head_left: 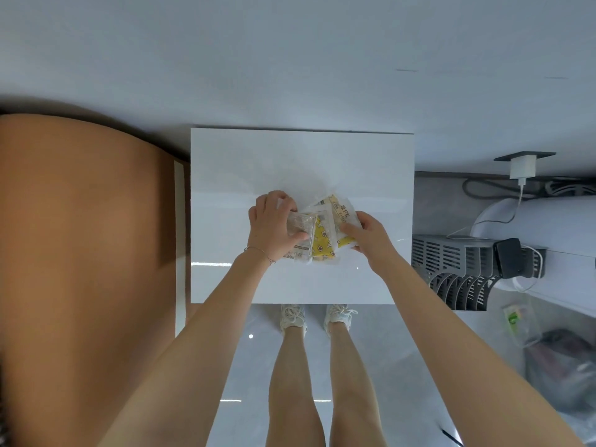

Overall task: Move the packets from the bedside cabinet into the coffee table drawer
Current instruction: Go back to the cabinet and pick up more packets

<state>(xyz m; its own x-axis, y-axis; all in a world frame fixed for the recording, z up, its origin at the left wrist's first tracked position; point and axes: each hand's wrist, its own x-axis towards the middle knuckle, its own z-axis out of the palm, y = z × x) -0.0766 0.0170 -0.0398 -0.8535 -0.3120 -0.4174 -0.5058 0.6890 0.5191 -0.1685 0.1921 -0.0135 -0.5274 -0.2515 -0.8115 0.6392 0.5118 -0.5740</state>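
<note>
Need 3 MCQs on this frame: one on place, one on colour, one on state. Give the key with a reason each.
1. Where are the packets? A. floor B. white cabinet top C. open drawer
2. What colour is the middle packet? A. blue B. red C. yellow
3. What is the left hand doing? A. gripping a packet B. hanging idle C. pulling a handle

1 B: they lie on the white top.
2 C: its patterned face is yellow.
3 A: its fingers curl round the brownish end packet.

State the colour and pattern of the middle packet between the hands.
The middle packet is yellow with small white motifs; head view.
</note>
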